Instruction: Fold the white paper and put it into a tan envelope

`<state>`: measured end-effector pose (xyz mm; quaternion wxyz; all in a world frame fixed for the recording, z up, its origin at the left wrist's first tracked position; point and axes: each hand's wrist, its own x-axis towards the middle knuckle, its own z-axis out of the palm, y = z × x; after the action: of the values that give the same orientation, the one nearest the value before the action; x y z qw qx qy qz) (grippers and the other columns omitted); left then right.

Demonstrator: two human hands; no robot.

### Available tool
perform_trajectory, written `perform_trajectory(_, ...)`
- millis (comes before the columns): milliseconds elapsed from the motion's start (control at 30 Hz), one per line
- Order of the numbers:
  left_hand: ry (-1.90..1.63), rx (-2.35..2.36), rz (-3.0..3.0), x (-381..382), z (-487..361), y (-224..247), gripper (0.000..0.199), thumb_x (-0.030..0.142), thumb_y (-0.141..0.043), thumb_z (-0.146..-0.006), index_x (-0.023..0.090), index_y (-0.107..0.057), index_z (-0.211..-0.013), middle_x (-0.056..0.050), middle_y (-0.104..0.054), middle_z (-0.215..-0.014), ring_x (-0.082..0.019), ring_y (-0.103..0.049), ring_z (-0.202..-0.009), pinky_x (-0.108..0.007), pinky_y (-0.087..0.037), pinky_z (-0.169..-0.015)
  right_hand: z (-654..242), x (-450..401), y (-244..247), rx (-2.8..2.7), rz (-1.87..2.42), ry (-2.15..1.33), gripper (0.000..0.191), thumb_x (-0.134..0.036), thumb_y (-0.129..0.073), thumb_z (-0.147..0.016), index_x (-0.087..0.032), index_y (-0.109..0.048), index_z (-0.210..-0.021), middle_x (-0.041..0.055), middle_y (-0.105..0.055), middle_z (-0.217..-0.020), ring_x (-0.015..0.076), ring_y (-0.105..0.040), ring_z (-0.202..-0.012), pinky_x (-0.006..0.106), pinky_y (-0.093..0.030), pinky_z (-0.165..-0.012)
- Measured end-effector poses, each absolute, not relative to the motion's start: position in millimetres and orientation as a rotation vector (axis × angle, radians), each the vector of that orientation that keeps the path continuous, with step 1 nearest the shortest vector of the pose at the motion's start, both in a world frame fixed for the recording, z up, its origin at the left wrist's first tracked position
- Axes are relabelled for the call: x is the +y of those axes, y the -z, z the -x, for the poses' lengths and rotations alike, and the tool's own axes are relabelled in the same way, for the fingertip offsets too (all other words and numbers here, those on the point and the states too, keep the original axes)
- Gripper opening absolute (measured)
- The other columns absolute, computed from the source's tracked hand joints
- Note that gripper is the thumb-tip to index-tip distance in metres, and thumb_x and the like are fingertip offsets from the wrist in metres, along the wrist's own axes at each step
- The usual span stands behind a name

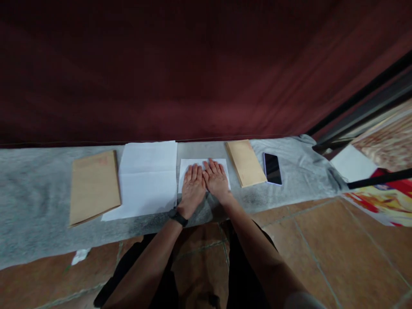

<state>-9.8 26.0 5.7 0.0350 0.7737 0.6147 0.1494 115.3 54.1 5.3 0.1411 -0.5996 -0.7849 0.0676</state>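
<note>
A small white sheet of paper (pixel 185 166), perhaps folded, lies on the grey cloth surface before me. My left hand (pixel 193 184) rests flat on its left part, fingers stretched out and pointing away from me. Beside it, my right hand (pixel 216 179) presses flat on the right part, the thumbs almost touching. Both hands cover most of the paper. Just left of it lies a larger stack of white paper (pixel 148 184) with a crease across it. To the right sits a stack of brown envelopes (pixel 247 164).
Farther left, more brown envelopes (pixel 94 185) overlap the large white sheets. A phone (pixel 272 168) lies right of the smaller envelope stack. A dark red curtain (pixel 193 86) hangs along the back edge of the grey cloth (pixel 299 171). Tiled floor (pixel 309 240) shows in front.
</note>
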Motion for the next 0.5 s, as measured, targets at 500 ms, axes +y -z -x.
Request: perform_trajectory(500,-0.39,2.063,-2.337,32,11,4,0.062,0.031,-0.027,-0.099,0.002,-0.037,-0.153,-0.022,-0.035,-0.16,-0.029,-0.028,-0.153,-0.052,-0.026,-0.123,-142,47,-2,-2.053,1.886,-0.275,0.06,-0.036,-0.035,-0.106,-0.003,-0.034,-0.156,0.0188,-0.028,-0.163,0.029,-0.028,-0.152,0.045,-0.025,-0.125)
